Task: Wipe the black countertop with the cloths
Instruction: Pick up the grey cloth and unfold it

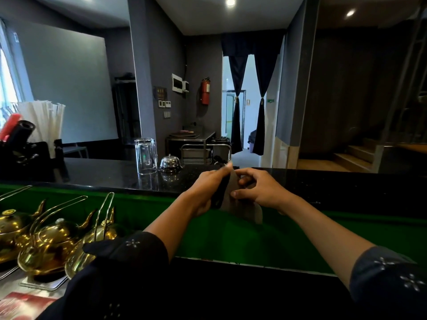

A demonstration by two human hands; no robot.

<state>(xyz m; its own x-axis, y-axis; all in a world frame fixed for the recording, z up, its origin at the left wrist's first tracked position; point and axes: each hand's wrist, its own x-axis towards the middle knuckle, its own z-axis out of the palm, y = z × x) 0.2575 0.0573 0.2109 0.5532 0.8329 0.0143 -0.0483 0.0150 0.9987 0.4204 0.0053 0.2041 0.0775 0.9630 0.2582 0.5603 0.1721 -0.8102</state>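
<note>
The black countertop (pixel 335 183) runs across the middle of the view, above a green front panel. Both hands meet over its near edge. My left hand (pixel 208 190) grips a dark cloth (pixel 219 195) that hangs down from its fingers. My right hand (pixel 258 189) pinches a grey cloth (pixel 240 204), which drapes down in front of the green panel. The two cloths touch each other between the hands.
An upturned drinking glass (pixel 146 155) and a silver service bell (pixel 170 163) stand on the countertop left of the hands. Several brass teapots (pixel 46 241) sit on a tray at the lower left. A holder with wrapped straws (pixel 44 118) stands far left.
</note>
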